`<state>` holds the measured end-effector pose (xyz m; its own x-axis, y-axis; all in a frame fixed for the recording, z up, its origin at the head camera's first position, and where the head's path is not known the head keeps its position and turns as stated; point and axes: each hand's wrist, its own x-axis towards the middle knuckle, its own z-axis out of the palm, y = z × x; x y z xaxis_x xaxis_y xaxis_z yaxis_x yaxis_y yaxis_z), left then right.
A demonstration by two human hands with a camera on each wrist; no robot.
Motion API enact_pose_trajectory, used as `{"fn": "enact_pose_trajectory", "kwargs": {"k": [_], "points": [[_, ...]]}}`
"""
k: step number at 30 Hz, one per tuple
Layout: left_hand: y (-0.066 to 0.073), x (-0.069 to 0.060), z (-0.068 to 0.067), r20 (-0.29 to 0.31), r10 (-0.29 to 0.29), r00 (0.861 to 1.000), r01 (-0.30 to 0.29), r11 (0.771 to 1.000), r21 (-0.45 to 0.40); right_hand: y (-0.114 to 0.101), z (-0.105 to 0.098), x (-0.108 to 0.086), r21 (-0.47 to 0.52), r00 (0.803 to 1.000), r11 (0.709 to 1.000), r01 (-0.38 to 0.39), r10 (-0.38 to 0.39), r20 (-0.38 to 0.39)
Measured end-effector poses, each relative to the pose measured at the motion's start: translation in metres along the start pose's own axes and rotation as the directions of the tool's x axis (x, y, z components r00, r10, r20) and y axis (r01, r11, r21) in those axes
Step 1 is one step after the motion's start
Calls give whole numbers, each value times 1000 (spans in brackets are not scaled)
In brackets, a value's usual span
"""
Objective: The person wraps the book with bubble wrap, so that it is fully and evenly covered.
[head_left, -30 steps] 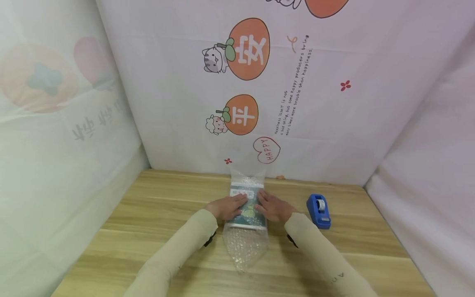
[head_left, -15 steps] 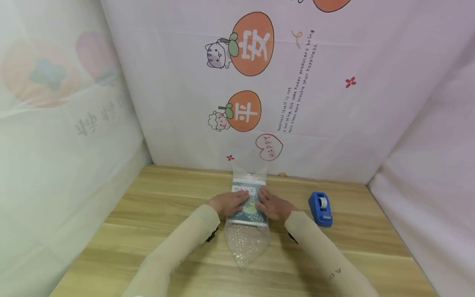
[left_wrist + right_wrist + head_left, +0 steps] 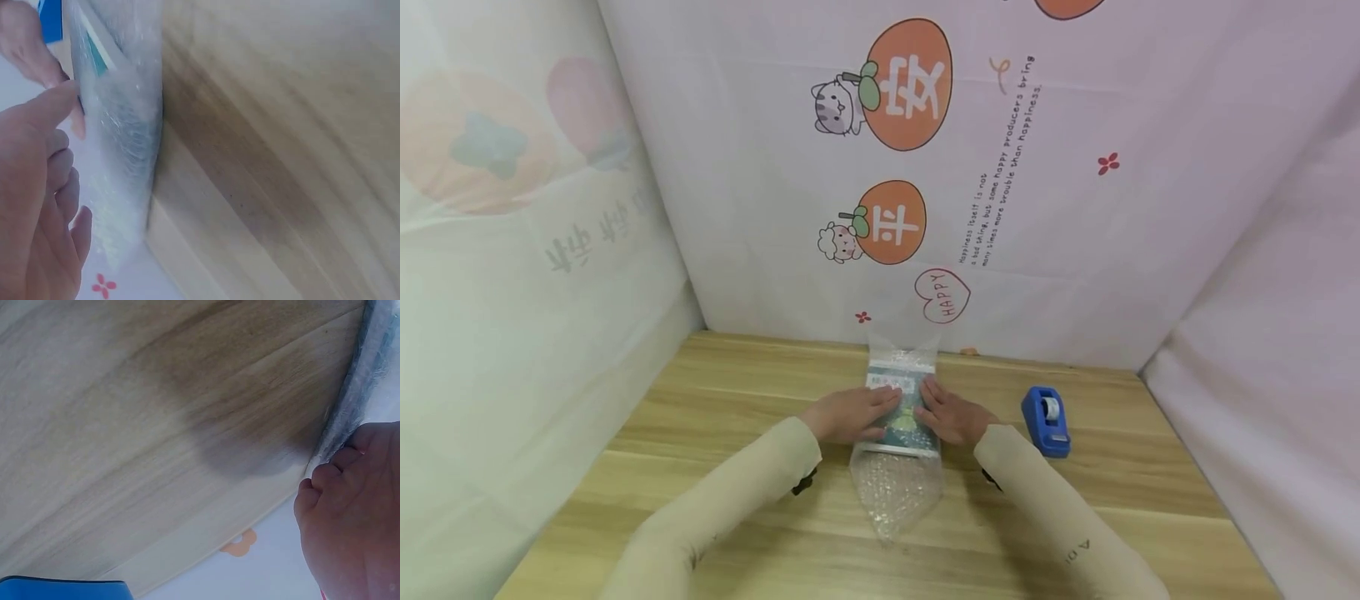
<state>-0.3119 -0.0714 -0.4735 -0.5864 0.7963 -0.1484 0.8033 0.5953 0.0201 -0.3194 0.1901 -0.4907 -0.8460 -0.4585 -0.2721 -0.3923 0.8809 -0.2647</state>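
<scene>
Your left hand at nine o'clock and right hand at three rest, fingers loosely extended, on the bubble-wrapped package. Seemingly, that steadies it.

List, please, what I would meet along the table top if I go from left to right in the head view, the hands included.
Left hand, bubble-wrapped package, right hand, blue tape dispenser.

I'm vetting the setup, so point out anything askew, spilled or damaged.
Only the printed cloth at the back looks odd: its lettering runs sideways. I see no spill or damage around the bubble-wrapped pack.
</scene>
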Motion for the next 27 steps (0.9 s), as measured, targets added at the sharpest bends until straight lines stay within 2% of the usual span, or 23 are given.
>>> {"fn": "enact_pose_trajectory", "kwargs": {"k": [4,7,11,14,18,22,27], "points": [[7,-10,-1,-15,54,998,-54,998,23,2,-1,0,0,1000,1000,-8,8,5],[14,-18,-2,-12,92,996,-90,991,95,2,-2,1,4,1000,1000,-8,8,9],[25,-28,-1,-3,165,986,-161,968,193,0,-2,1,9,1000,1000,-5,5,17],[35,-35,1,-19,260,965,-251,948,193,0,-2,0,3,1000,1000,1,-1,10],[50,-47,1,-20,340,940,-331,926,183,0,-2,-2,-7,1000,1000,10,-10,-2],[62,-58,1,20,338,941,-334,920,202,-1,-2,-2,-13,1000,1000,11,-11,-1],[69,-65,9,28,342,939,-337,905,259,-1,-1,-2,-19,1000,1000,13,-13,2]]}}
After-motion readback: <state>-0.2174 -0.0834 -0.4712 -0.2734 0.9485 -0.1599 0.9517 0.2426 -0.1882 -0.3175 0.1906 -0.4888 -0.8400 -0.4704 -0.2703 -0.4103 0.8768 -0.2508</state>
